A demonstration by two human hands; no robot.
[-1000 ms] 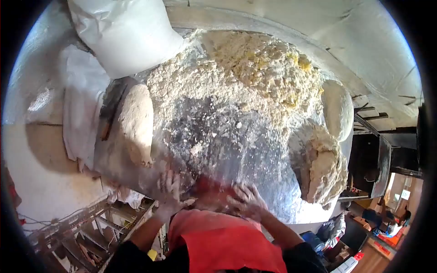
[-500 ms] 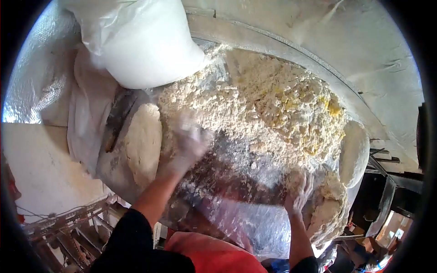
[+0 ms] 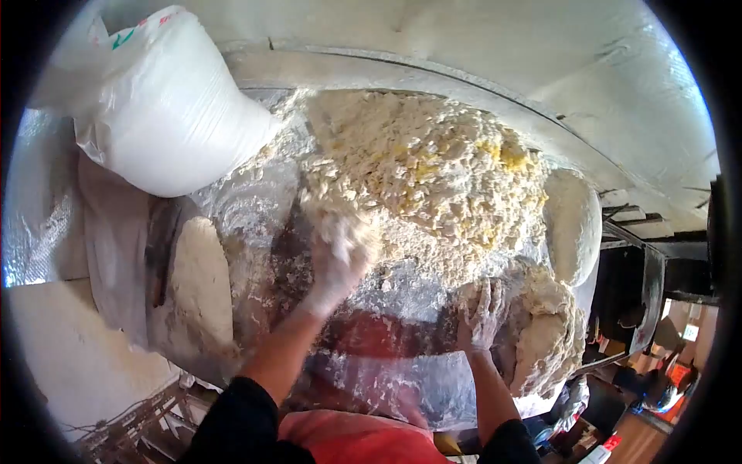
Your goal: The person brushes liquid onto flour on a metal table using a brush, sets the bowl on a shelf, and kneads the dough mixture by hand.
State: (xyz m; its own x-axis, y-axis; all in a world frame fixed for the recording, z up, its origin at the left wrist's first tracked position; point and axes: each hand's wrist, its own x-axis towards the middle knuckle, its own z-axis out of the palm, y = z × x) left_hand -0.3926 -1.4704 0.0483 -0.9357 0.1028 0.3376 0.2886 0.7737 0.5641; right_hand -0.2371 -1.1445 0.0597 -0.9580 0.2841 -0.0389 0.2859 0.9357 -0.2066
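Observation:
A wide heap of crumbly, floury dough (image 3: pixel 433 174) with yellow streaks covers the far part of the work surface (image 3: pixel 410 290). My left hand (image 3: pixel 337 267) presses against its left edge, with loose crumbs gathered around the fingers. Motion blur and dough hide how those fingers are bent. My flour-coated right hand (image 3: pixel 483 315) is at the heap's near right edge, fingers stretched out and slightly apart. Just right of it lies a rough, lumpy dough mass (image 3: pixel 545 332).
At the back left stands a full white sack (image 3: pixel 174 108). Smooth dough loaves lie at the left end (image 3: pixel 201 278) and the right end (image 3: pixel 573 224). A raised rim (image 3: pixel 433 77) runs along the back. Dark metal framework (image 3: pixel 653 278) stands at the right.
My left hand has swept right with crumbs, baring floured surface behind it. My right hand keeps beside the heap's near edge. The whole view has shifted.

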